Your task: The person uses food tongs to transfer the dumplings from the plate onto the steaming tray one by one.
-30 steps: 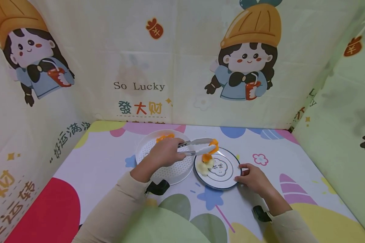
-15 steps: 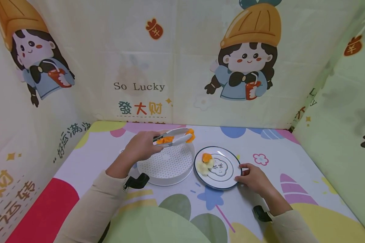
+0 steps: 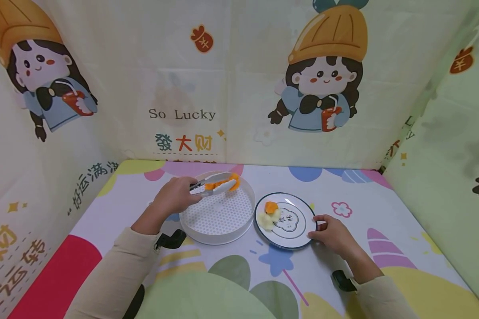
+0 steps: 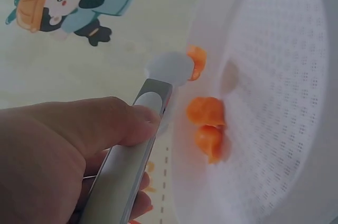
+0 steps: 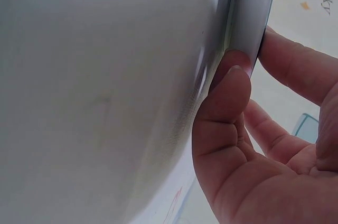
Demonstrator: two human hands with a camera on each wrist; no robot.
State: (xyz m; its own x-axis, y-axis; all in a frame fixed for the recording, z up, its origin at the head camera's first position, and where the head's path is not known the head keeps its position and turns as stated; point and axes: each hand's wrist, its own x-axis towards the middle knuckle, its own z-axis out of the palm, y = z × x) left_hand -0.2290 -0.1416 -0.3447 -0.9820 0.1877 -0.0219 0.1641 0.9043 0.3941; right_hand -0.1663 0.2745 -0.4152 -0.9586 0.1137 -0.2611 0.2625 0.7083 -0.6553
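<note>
My left hand (image 3: 173,195) grips metal tongs with white tips (image 4: 127,171) over the far side of a round white steamer basket (image 3: 219,221). Between the tips is a crumpled, dumpling-shaped orange piece (image 4: 196,63). Two similar orange pieces (image 4: 206,110) lie in the basket by its wall, partly hidden behind the tongs in the head view. To the right, my right hand (image 3: 333,235) pinches the rim of a white plate with a dark blue edge (image 3: 299,232), thumb and fingers on either side. On the plate sit one orange piece (image 3: 271,207) and pale yellowish pieces (image 3: 266,220).
The basket has a perforated floor and stands right beside the plate. Both are on a table with a colourful printed cloth (image 3: 231,274). Patterned fabric walls (image 3: 247,88) rise behind and at both sides. A black wrist camera (image 3: 171,239) is on the left wrist.
The left hand has carried the tongs and an orange piece left from above the plate to above the basket, then slightly back right and lower. The right hand and plate stay put.
</note>
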